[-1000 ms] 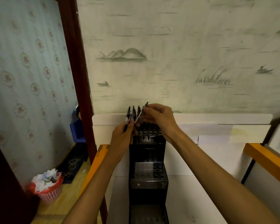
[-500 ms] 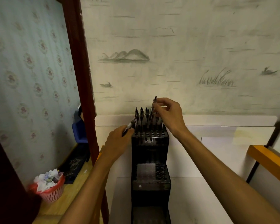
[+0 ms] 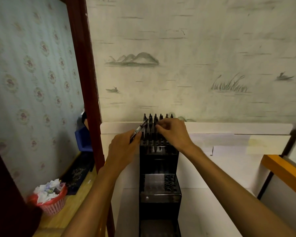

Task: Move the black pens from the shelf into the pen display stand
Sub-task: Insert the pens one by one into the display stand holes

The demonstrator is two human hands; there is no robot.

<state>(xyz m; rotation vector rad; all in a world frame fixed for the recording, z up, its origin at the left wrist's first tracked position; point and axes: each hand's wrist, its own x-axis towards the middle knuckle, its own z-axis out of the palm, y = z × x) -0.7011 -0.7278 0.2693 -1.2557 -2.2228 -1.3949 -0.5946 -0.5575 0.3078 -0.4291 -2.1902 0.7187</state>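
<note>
A black tiered pen display stand (image 3: 159, 189) stands on the white shelf, straight ahead of me. Several black pens (image 3: 152, 122) stand upright in its top tier. My left hand (image 3: 122, 147) grips one black pen (image 3: 140, 128) that points up and to the right, just left of the top tier. My right hand (image 3: 173, 133) is over the top tier with its fingers curled at the standing pens. Whether it pinches one is hidden by the fingers. The middle tier (image 3: 159, 183) shows bare holes.
A white shelf (image 3: 220, 168) surrounds the stand, with an orange-edged panel (image 3: 284, 168) to the right. A dark red door frame (image 3: 85, 82) rises on the left. A pink basket of crumpled paper (image 3: 50, 195) and a blue bin (image 3: 82, 139) sit lower left.
My right hand has come down from above the pens onto the top tier, and the pen it held up is no longer seen above it. My left hand still holds its pen beside the stand.
</note>
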